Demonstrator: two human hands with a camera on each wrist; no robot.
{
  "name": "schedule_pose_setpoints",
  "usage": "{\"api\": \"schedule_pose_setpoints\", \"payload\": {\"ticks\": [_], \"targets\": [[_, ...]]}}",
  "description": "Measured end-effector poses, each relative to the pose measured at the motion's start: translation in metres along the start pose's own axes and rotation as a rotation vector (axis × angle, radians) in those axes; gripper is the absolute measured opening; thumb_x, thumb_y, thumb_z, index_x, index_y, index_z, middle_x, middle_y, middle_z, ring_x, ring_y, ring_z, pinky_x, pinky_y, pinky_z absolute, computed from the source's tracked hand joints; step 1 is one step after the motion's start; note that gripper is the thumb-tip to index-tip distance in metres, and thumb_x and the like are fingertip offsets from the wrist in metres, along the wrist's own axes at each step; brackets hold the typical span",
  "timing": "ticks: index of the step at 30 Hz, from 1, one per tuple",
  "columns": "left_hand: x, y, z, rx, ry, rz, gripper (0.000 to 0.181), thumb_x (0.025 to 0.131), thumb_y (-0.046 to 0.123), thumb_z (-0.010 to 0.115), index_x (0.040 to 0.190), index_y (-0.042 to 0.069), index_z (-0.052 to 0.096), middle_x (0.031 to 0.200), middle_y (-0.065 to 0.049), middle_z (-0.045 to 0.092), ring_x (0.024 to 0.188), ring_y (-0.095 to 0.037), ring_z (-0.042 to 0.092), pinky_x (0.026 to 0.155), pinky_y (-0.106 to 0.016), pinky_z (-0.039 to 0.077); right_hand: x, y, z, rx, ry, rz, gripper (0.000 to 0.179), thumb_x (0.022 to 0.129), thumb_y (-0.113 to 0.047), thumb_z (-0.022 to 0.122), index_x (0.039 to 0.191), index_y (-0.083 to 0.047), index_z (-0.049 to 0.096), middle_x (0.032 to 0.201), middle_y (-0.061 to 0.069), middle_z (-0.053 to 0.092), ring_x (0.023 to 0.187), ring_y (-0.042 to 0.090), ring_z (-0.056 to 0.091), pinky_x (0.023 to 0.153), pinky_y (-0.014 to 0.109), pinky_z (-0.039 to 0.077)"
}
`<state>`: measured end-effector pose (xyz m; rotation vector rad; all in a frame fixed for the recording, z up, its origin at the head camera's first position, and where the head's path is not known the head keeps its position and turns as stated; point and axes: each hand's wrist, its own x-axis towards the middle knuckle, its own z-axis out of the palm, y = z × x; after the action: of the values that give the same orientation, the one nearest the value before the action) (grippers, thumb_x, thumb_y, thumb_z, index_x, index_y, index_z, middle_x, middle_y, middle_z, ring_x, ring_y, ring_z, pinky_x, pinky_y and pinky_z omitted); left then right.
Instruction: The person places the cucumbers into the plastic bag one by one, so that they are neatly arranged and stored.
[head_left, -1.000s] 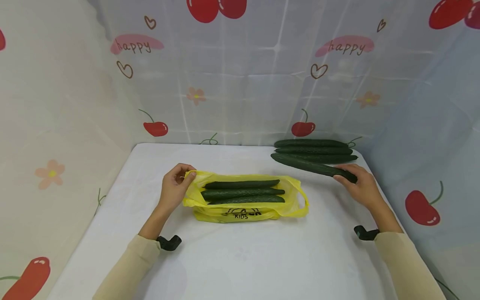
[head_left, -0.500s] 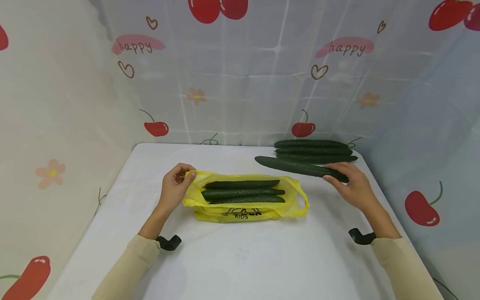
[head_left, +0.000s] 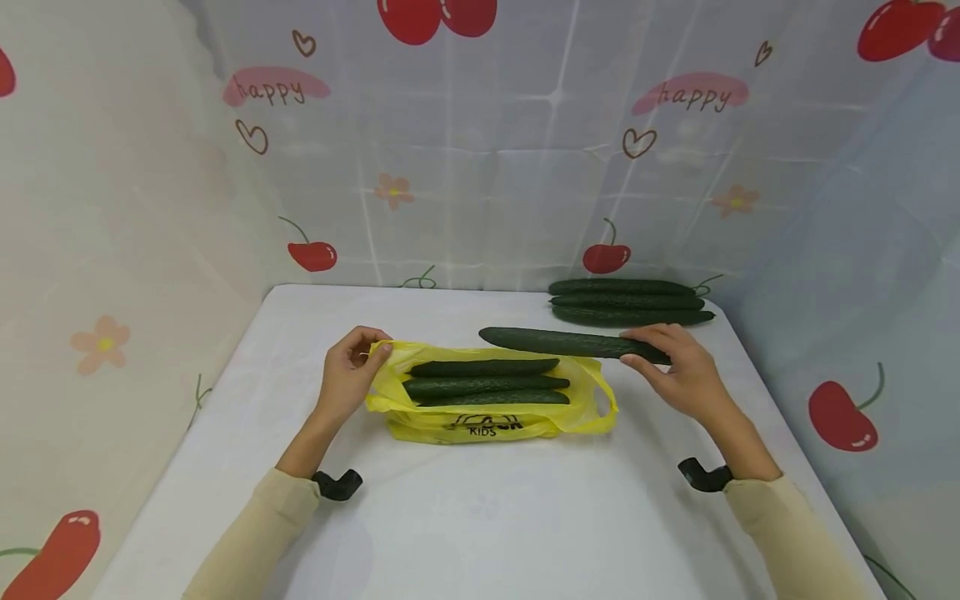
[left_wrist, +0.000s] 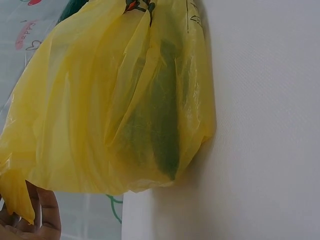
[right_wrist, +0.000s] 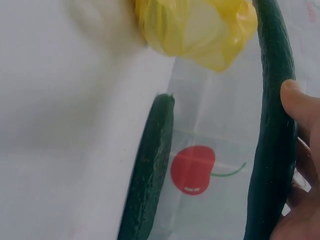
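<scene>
A yellow plastic bag (head_left: 420, 427) lies on the table with its mouth spread, and three cucumbers (head_left: 487, 387) show inside it. My left hand (head_left: 351, 371) pinches the bag's left rim; in the left wrist view the fingers (left_wrist: 50, 210) hold a gathered bit of the yellow film. By its right end, my right hand (head_left: 678, 371) grips a long dark green cucumber (head_left: 555, 341), raised over the back right edge of the bag. Fingers and thumb (right_wrist: 292, 100) wrap this cucumber in the right wrist view. The bag's right handle loop (head_left: 609, 408) hangs loose.
Three more cucumbers (head_left: 630, 302) lie side by side at the table's back right. A white cloth covers the table (head_left: 480, 517). Printed curtains (head_left: 480, 167) stand behind it and along both sides.
My right hand has carried the cucumber left and slightly toward me, from beside the back row to over the bag's edge; it is now more level. The left hand and bag stay put.
</scene>
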<state>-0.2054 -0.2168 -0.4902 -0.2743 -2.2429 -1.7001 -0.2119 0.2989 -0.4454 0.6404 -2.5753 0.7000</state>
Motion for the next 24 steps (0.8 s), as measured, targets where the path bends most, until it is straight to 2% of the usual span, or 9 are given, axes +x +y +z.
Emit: {"api": "schedule_pose_setpoints", "payload": {"ticks": [10, 18, 21, 24], "targets": [[0.001, -0.002, 0.0, -0.003, 0.005, 0.02, 0.015, 0.105, 0.017, 0.071, 0.113, 0.005, 0.072, 0.107, -0.011, 0.071, 0.092, -0.009, 0.065, 0.077, -0.017, 0.052, 0.006, -0.027, 0.01, -0.06, -0.001, -0.067, 0.041, 0.089, -0.02, 0.089, 0.128, -0.017, 0.076, 0.125, 0.009, 0.077, 0.112, 0.028, 0.066, 0.081, 0.054, 0.062], [0.001, -0.002, 0.0, 0.005, 0.004, 0.011, 0.016, 0.106, 0.018, 0.071, 0.115, 0.005, 0.071, 0.109, -0.008, 0.07, 0.095, -0.008, 0.065, 0.078, -0.016, 0.052, 0.011, -0.05, 0.02, -0.098, -0.012, -0.119, 0.042, 0.089, -0.027, 0.089, 0.129, -0.018, 0.077, 0.124, 0.006, 0.078, 0.114, 0.027, 0.068, 0.08, 0.049, 0.062], [0.001, -0.001, 0.0, 0.001, 0.006, 0.009, 0.016, 0.105, 0.019, 0.072, 0.114, 0.006, 0.072, 0.109, -0.01, 0.071, 0.095, -0.008, 0.066, 0.078, -0.017, 0.052, 0.014, -0.056, 0.025, -0.113, -0.01, -0.13, 0.042, 0.09, -0.03, 0.088, 0.129, -0.018, 0.077, 0.124, 0.006, 0.079, 0.113, 0.027, 0.068, 0.078, 0.046, 0.062], [0.001, -0.002, 0.0, 0.001, 0.004, 0.008, 0.016, 0.105, 0.02, 0.072, 0.114, 0.006, 0.072, 0.109, -0.012, 0.071, 0.094, -0.008, 0.066, 0.078, -0.016, 0.052, 0.016, -0.064, 0.031, -0.13, -0.01, -0.145, 0.043, 0.089, -0.031, 0.088, 0.127, -0.016, 0.077, 0.122, 0.007, 0.079, 0.111, 0.028, 0.069, 0.081, 0.046, 0.064]]}}
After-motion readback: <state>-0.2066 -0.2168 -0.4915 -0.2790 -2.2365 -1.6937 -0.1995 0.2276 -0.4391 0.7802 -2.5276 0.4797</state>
